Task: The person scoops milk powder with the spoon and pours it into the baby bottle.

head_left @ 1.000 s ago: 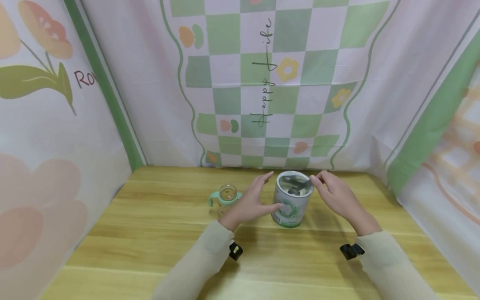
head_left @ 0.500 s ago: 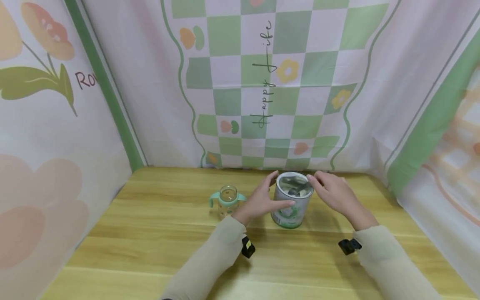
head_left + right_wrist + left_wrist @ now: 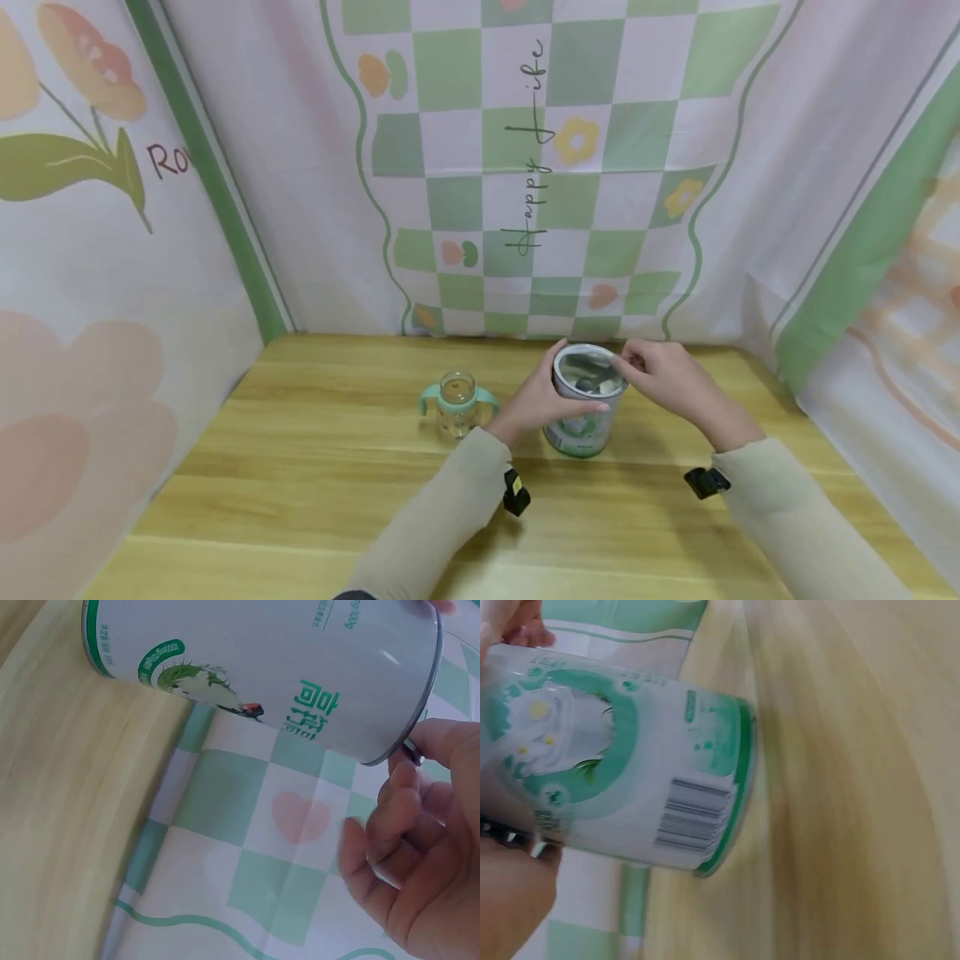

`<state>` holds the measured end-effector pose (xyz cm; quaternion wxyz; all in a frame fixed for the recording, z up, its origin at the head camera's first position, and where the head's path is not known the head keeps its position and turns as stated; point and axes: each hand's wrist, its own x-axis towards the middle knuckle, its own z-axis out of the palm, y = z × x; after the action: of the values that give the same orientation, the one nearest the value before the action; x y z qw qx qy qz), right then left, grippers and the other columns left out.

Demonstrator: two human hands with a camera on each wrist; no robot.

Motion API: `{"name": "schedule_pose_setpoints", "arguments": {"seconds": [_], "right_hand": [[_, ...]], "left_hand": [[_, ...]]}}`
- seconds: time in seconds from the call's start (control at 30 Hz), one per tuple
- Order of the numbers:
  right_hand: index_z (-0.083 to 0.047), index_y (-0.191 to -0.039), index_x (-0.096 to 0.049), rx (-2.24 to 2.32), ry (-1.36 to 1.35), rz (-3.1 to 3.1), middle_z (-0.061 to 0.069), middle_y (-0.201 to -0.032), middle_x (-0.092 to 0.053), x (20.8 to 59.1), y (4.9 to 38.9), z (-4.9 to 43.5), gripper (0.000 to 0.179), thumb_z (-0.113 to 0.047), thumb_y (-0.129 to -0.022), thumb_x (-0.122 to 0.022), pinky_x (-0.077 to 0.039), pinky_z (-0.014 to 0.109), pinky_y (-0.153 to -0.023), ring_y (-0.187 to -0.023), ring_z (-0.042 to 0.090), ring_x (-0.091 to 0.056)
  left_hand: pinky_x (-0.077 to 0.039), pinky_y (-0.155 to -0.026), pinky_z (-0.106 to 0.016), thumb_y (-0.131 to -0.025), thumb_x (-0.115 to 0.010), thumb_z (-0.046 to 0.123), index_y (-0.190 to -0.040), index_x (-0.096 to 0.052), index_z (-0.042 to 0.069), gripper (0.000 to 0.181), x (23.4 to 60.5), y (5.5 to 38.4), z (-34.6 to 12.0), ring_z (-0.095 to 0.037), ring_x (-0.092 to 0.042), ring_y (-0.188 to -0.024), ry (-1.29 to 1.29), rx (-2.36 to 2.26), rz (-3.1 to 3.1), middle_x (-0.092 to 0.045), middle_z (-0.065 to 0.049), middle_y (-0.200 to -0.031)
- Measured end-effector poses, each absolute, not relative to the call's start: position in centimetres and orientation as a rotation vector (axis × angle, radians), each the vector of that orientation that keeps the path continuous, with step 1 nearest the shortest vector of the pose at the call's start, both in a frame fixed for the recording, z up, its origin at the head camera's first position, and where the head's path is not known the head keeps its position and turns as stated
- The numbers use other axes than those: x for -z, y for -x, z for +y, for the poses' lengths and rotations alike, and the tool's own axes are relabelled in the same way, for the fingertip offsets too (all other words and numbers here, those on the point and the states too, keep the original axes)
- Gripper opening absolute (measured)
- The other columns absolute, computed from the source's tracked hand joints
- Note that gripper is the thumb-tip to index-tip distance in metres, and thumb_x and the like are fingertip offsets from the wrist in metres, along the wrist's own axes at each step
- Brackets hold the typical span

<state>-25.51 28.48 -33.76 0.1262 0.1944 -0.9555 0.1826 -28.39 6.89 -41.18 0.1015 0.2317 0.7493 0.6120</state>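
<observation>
An opened white-and-green tin can (image 3: 581, 439) stands upright on the table, holding pale powder. My left hand (image 3: 537, 402) grips it from the left near the top, thumb across the front and fingers round the far side. At the right of the rim, my right hand (image 3: 673, 382) pinches the handle of a metal spoon (image 3: 584, 384), whose bowl sits inside the can. The spoon's handle end (image 3: 413, 752) shows between thumb and forefinger in the right wrist view. The left wrist view shows the can's label and barcode (image 3: 694, 816).
To the left of the can, a clear baby cup (image 3: 457, 410) with two mint-green handles stands without a lid. Its front lies close to my left sleeve (image 3: 468, 483). The wooden table (image 3: 262, 467) ends at a checked curtain (image 3: 510, 283) behind.
My left hand has moved right, from beside the can to holding it. The right hand stays at the rim, and the spoon handle has sunk lower between its fingers.
</observation>
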Motion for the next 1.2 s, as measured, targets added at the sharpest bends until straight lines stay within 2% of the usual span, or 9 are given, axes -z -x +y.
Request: {"name": "schedule_pose_setpoints", "arguments": {"seconds": [0.13,0.37,0.7,0.9,1.2], "right_hand": [[-0.010,-0.080,-0.064,-0.508,-0.561,-2.815,-0.005,-0.060,-0.050,33.2,25.4,28.0,0.025,-0.023,-0.102,-0.060,-0.039,0.030,-0.051,-0.050,0.013,-0.043],[-0.013,-0.066,-0.052,-0.478,-0.536,-2.895,-0.002,-0.053,-0.039,32.2,25.2,27.0,0.036,-0.021,-0.101,-0.057,-0.034,0.030,-0.048,-0.045,0.012,-0.035],[-0.015,-0.064,-0.046,-0.463,-0.506,-3.006,-0.001,-0.053,-0.039,32.3,25.0,25.3,0.041,-0.023,-0.103,-0.050,-0.033,0.030,-0.047,-0.045,0.013,-0.035],[-0.016,-0.064,-0.048,-0.421,-0.545,-2.979,-0.002,-0.053,-0.040,32.7,25.4,24.5,0.041,-0.024,-0.103,-0.053,-0.033,0.030,-0.046,-0.045,0.013,-0.036],[-0.017,-0.062,-0.045,-0.489,-0.613,-2.974,-0.003,-0.053,-0.037,32.8,25.6,23.9,0.042,-0.023,-0.103,-0.052,-0.032,0.029,-0.047,-0.045,0.012,-0.034]], "left_hand": [[-0.043,-0.102,-0.044,-0.076,-0.089,0.038,-0.159,-0.017,0.038,0.109,41.5,28.5,7.3,-0.014,-0.050,-0.125,-0.662,-1.833,2.204,-0.046,0.008,-0.144],[-0.045,-0.098,-0.039,-0.078,-0.089,0.035,-0.157,-0.024,0.034,0.103,41.8,28.7,7.6,-0.012,-0.054,-0.119,-0.698,-1.881,2.171,-0.049,0.012,-0.136],[-0.048,-0.093,-0.030,-0.080,-0.088,0.029,-0.158,-0.024,0.026,0.101,41.9,28.8,7.4,-0.010,-0.054,-0.117,-0.728,-1.893,2.106,-0.049,0.011,-0.136],[-0.050,-0.091,-0.029,-0.083,-0.085,0.026,-0.155,-0.025,0.031,0.094,42.2,29.1,7.2,-0.009,-0.056,-0.116,-0.808,-1.910,2.038,-0.050,0.011,-0.134],[-0.051,-0.091,-0.028,-0.084,-0.084,0.027,-0.157,-0.020,0.030,0.097,42.1,29.1,7.2,-0.008,-0.059,-0.111,-0.818,-1.902,2.023,-0.050,0.010,-0.134]]}}
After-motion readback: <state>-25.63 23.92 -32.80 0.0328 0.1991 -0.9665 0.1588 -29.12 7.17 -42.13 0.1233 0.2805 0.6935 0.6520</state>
